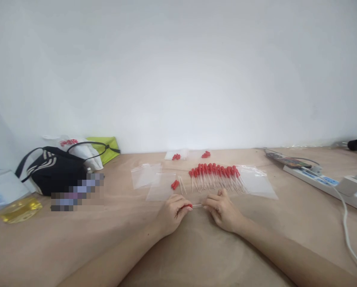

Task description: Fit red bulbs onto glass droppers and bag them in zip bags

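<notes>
My left hand [172, 212] is closed, pinching a small red cap [189, 205] between thumb and fingers. From the cap a thin pale stick [198, 206] runs across to my right hand [222, 209], which is closed on its other end. Just beyond my hands lies a row of pale sticks with red tips [215, 170], side by side. To the left of that row are a few bare sticks [182, 185] and a couple of loose red caps [175, 184]. Most of the held cap is hidden by my left fingers.
Clear plastic bags [257, 182] lie flat on the table [178, 255]. Small red piles [206, 154] sit near the wall. At the left are a black bag [55, 167] and a yellow bottle [21, 210]; at the right, a power strip [328, 185] with a white cable [345, 219].
</notes>
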### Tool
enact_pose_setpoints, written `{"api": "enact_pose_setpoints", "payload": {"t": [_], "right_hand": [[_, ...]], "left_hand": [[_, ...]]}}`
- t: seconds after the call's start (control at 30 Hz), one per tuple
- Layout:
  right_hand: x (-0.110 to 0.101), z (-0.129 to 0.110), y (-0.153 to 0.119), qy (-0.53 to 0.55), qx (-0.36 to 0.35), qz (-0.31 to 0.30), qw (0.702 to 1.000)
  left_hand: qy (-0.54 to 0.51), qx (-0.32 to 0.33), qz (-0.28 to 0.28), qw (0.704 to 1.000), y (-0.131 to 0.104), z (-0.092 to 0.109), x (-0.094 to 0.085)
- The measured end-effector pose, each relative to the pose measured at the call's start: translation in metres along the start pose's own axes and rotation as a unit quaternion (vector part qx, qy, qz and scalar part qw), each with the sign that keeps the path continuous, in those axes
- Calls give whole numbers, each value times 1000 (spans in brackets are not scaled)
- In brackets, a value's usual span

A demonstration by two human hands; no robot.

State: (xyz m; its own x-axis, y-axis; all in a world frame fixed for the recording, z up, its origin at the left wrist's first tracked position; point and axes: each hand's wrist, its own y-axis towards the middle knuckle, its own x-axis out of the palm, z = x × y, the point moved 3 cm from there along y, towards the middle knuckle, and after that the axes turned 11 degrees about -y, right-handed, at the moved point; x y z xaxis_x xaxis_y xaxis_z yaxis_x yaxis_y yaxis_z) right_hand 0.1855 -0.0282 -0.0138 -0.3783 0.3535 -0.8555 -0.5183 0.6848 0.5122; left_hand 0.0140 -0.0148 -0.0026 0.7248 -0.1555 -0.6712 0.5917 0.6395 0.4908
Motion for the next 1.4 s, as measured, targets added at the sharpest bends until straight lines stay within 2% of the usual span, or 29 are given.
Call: {"api": "enact_pose_setpoints", "payload": {"t": [0.3,0.4,0.7,0.83,0.97,1.07,1.13,1.2,1.3,1.4], "right_hand": [[-3,-8,-2,-38,-6,32,999],[-2,-9,-2,-28,-5,24,999],[4,-15,2,36,22,-12,999],[-3,-23,5,7,2,-17,1000],[-11,-28,9,-51,5,-30,998],[-7,-13,15,-18,82,-36,996],[-1,5,23,27,177,-21,984],[6,23,34,56,275,11,960],[13,37,56,45,354,45,933],[21,38,75,-9,384,24,923]], "left_hand": [[14,62,-15,998,1,4,3],[21,73,-25,997,0,5,4],[25,54,-55,997,-1,3,4],[33,62,-72,995,0,4,-4],[43,23,-29,998,-2,-2,-15],[45,-70,46,995,-4,-16,-23],[51,-143,85,985,-6,-27,-27],[53,-193,97,975,-7,-36,-27],[58,-208,87,972,-7,-41,-26],[68,-200,77,974,-6,-38,-27]]}}
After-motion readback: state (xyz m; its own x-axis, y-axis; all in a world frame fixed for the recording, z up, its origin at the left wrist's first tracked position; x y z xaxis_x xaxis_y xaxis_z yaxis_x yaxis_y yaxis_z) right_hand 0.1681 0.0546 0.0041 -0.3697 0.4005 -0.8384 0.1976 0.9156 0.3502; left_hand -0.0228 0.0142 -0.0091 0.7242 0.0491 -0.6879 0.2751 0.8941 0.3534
